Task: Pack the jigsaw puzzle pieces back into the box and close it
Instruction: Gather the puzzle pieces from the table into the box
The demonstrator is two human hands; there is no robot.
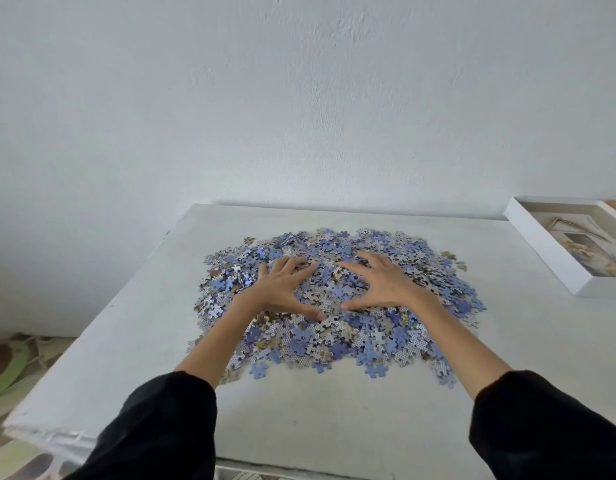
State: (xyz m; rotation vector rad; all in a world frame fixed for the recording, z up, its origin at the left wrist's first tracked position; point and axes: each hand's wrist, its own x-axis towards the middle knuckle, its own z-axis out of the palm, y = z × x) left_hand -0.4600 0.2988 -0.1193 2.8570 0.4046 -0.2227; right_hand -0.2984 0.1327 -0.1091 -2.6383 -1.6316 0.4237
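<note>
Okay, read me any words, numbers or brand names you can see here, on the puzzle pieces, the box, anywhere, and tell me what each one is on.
None can be read.
Puzzle pieces: blue, white and tan print, plus patterned backs; no letters show.
White box at the table's right edge: only a pale picture inside, cut off by the frame; no lettering visible.
Table and wall: bare, no signs.

Both hands, left and right, press flat with spread fingers on a heap of blue and grey cardboard puzzle pieces covering the white table; a white open box lies at the table's far right.
</note>
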